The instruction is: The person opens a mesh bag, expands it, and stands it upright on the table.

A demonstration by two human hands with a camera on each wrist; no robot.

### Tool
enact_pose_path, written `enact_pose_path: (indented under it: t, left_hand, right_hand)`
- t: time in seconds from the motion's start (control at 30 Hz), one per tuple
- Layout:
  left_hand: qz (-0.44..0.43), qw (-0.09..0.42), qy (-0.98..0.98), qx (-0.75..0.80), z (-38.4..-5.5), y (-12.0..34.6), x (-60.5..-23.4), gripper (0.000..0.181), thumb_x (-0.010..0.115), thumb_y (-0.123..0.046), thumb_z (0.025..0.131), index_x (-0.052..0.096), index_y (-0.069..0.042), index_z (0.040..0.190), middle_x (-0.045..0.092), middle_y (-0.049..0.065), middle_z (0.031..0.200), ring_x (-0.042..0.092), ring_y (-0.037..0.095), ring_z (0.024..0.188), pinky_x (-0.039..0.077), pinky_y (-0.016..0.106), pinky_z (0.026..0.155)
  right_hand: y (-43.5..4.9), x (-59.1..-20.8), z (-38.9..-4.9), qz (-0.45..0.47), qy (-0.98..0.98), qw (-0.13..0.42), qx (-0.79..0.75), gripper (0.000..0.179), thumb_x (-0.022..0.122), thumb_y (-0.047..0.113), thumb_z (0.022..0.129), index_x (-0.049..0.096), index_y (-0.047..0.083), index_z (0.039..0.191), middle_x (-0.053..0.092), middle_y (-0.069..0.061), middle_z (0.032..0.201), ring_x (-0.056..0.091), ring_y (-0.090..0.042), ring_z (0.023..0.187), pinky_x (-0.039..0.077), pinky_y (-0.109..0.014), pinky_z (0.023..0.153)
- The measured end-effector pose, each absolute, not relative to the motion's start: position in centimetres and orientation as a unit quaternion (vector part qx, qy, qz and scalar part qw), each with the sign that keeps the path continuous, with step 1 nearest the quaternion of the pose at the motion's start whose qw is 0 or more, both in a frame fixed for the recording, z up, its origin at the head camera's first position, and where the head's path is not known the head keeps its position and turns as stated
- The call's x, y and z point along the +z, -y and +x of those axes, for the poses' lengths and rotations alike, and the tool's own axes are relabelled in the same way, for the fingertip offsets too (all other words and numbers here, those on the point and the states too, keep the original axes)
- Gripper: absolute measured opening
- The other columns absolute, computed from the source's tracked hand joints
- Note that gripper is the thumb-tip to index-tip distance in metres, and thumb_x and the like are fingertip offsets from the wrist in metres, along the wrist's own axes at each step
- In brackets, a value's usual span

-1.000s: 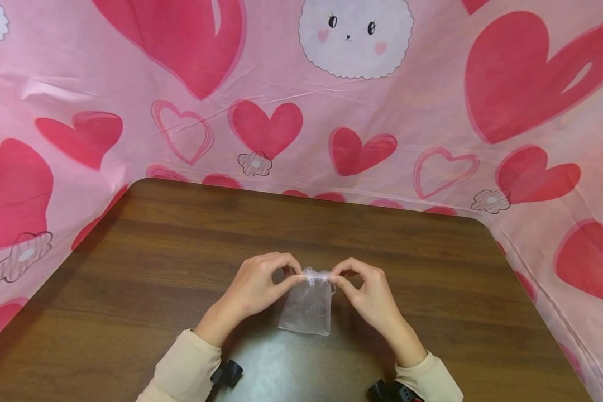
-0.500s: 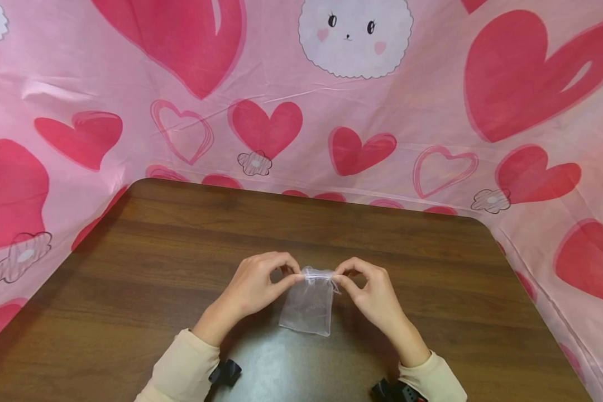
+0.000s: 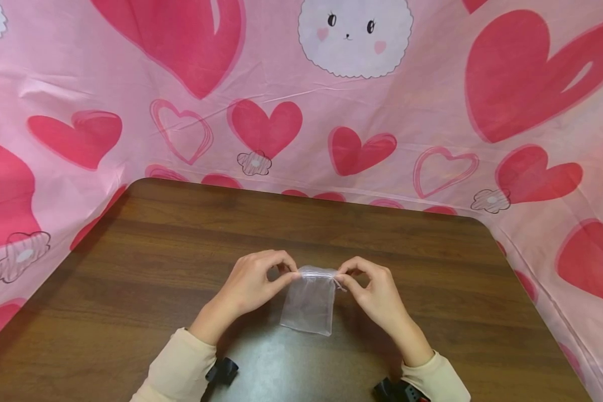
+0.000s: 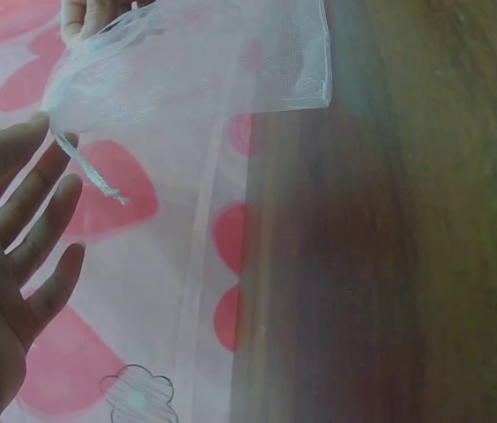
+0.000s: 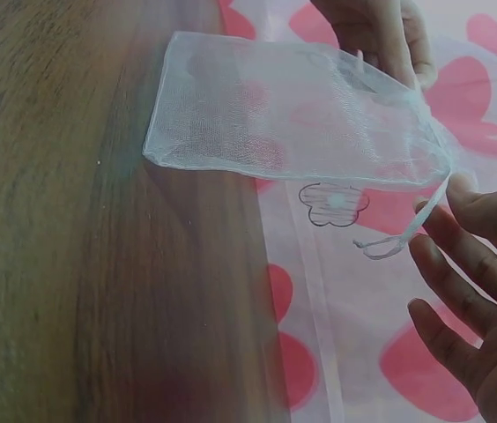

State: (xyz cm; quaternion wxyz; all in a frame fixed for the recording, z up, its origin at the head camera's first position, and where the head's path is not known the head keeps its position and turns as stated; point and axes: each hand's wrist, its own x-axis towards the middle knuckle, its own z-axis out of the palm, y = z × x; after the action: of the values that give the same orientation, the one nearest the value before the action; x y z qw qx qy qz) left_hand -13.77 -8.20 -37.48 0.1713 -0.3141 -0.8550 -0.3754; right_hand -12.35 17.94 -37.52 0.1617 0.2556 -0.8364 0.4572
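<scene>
Drawstring bag (image 3: 308, 307) is being held between left hand (image 3: 251, 282) and right hand (image 3: 377, 290).
At left, its neck is being pinched by thumb and fingertip, other fingers loosely spread; at right, the same grip is being used, a cord loop (image 5: 388, 254) being dangled beside the fingers.

No words, brands or numbers can be read — the only signs are pictures printed on the pink cloth (image 3: 315, 134) around the table (image 3: 181, 240): red hearts (image 3: 268, 128), outlined hearts (image 3: 422, 173), scribbled flowers (image 3: 254, 163) and, high above the table's far edge, a white face (image 3: 355, 47). Marks on the right wrist's black device (image 3: 399, 389), over the table's near part, are too small to read.
</scene>
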Motion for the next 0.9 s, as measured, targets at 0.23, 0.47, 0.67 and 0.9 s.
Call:
enact_pose_path:
  t: [0.23,0.47,0.67,0.9]
  left_hand:
    - [-0.318,0.174,0.854,-0.372,-13.93,8.19,-37.23,0.014,0.08,-0.024,0.085,0.067,-0.027,0.087,0.063,-0.018,0.08,0.06,-0.001,0.076,0.047,0.027,0.066]
    - [-0.32,0.177,0.856,-0.366,-13.98,8.25,-37.15,0.014,0.08,-0.025,0.085,0.067,-0.028,0.087,0.062,-0.019,0.079,0.059,-0.001,0.075,0.047,0.028,0.065]
    - [-0.325,0.179,0.856,-0.361,-14.03,8.31,-37.12,0.014,0.08,-0.026,0.085,0.066,-0.027,0.086,0.062,-0.018,0.078,0.059,0.0,0.075,0.048,0.028,0.065]
    - [-0.331,0.182,0.857,-0.351,-14.16,8.46,-37.17,0.015,0.081,-0.026,0.084,0.066,-0.027,0.085,0.062,-0.018,0.079,0.059,0.0,0.075,0.048,0.027,0.065]
  right_hand:
    - [-18.18,-37.36,-12.47,0.268,0.831,0.172,0.457,0.024,0.071,0.029,0.092,0.069,0.006,0.087,0.068,0.007,0.08,0.061,-0.01,0.072,0.048,-0.02,0.066]
    - [-18.39,-37.15,-12.52,0.277,0.831,0.182,0.447,0.022,0.071,0.028,0.092,0.07,0.007,0.087,0.068,0.008,0.081,0.062,-0.009,0.072,0.051,-0.031,0.066]
    - [-18.48,-37.05,-12.57,0.284,0.834,0.184,0.436,0.011,0.075,0.019,0.089,0.07,0.009,0.086,0.068,0.007,0.081,0.062,-0.009,0.073,0.049,-0.022,0.069]
    - [-18.52,-36.83,-12.63,0.286,0.846,0.197,0.404,0.023,0.08,-0.004,0.078,0.069,0.016,0.085,0.066,0.011,0.08,0.061,-0.007,0.073,0.046,-0.016,0.072]
